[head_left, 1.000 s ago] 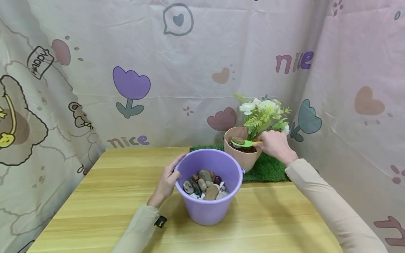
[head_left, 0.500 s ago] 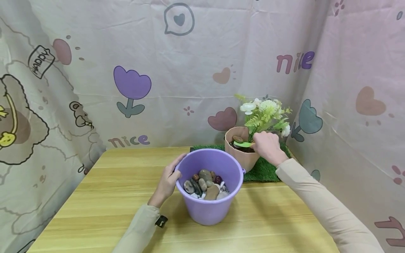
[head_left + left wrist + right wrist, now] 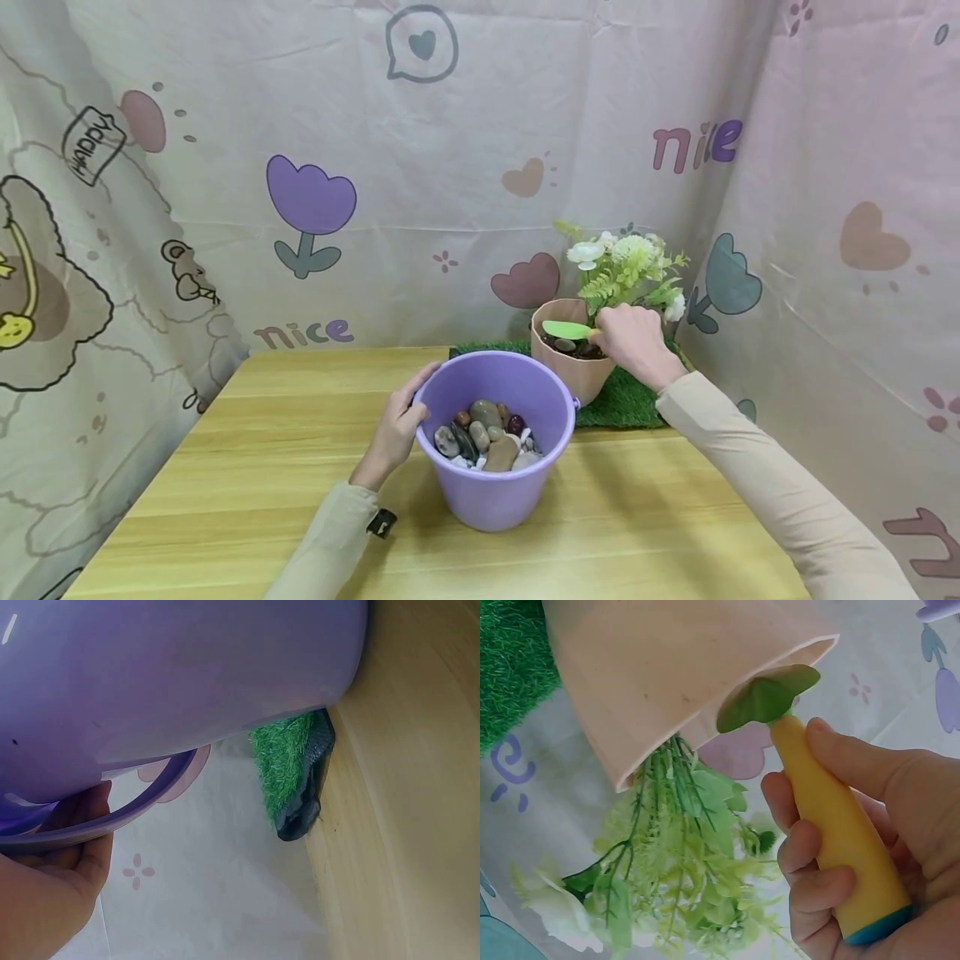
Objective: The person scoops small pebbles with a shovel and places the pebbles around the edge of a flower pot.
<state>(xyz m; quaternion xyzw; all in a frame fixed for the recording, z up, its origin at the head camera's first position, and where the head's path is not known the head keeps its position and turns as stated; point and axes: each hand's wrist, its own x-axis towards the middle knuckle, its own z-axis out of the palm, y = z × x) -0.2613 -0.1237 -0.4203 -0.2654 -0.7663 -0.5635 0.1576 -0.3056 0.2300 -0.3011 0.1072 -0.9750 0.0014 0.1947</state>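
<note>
My right hand (image 3: 633,342) grips the yellow handle of a small green-bladed trowel (image 3: 840,825), fingers and thumb wrapped round it. The green blade is tilted over the mouth of a pale peach flowerpot (image 3: 573,379), with no stone on it. In the pot, stones (image 3: 564,344) lie on dark soil beside white flowers and green leaves (image 3: 630,258). My left hand (image 3: 397,425) holds a purple bucket (image 3: 491,500) at its left side. A curved purple band (image 3: 142,806), seemingly its handle, runs by those fingers. Several pebbles and stones (image 3: 498,457) lie in the bucket.
Under the flowerpot lies a green turf mat (image 3: 630,400) on the right back of the wooden table (image 3: 300,433). A printed cloth (image 3: 420,192) hangs behind the table and at both sides. The bucket stands close in front of the pot.
A stone lay on the trowel blade a second ago; it has slid off into the pot. The blade has tipped and now sits a little higher. The left hand and bucket stay put.
</note>
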